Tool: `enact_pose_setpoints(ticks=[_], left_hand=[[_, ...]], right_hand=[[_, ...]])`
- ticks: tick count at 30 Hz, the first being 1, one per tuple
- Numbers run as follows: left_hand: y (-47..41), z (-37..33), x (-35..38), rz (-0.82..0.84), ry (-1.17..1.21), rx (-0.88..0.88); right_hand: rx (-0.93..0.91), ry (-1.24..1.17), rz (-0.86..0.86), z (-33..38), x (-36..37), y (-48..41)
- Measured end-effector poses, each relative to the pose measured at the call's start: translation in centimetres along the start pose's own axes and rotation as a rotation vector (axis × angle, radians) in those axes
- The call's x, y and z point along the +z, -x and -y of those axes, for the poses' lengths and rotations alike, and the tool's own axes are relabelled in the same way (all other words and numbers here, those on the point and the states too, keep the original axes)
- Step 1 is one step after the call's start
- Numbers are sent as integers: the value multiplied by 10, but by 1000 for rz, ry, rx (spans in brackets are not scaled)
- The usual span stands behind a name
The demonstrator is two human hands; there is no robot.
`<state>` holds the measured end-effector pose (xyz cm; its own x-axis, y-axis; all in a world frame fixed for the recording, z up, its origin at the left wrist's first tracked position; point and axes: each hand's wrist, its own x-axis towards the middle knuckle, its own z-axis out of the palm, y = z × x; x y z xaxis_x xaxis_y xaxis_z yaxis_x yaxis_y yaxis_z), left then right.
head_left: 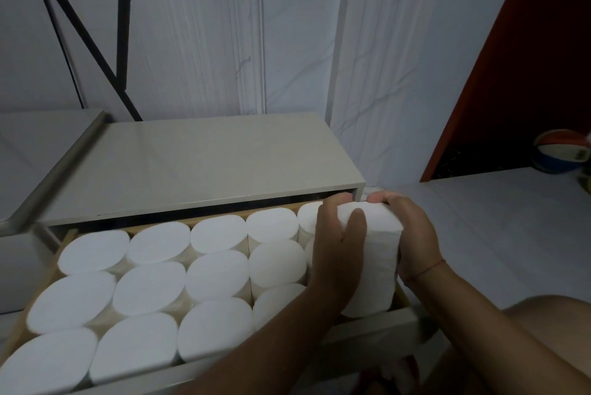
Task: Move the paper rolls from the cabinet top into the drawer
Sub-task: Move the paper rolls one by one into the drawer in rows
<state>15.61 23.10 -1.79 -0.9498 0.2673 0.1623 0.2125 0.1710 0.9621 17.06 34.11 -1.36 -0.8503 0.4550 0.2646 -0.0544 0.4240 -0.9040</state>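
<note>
A white paper roll (372, 263) stands upright at the right end of the open drawer (377, 327), its lower part down inside and its top above the other rolls. My left hand (335, 244) wraps its left side with the thumb across the front. My right hand (412, 234) holds its right side and top. Several white rolls (211, 279) stand packed in rows and fill the drawer. The grey cabinet top (204, 164) behind the drawer carries no rolls.
A white marbled wall rises behind the cabinet. A black metal frame (123, 26) leans at the back left. A red panel (518, 52) and a striped ball (563, 151) are at the right, beyond a pale floor or ledge.
</note>
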Motion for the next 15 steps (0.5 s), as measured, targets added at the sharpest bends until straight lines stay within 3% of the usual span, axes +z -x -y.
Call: enact_pose_setpoints(ticks=[7, 12, 15], left_hand=[[1, 14, -6, 28, 68, -126], [5, 21, -6, 45, 75, -142], [10, 22, -3, 26, 86, -121]], right_hand=[[-147, 339, 102, -12, 4, 0], [46, -134, 41, -9, 7, 11], [59, -153, 38, -19, 5, 15]])
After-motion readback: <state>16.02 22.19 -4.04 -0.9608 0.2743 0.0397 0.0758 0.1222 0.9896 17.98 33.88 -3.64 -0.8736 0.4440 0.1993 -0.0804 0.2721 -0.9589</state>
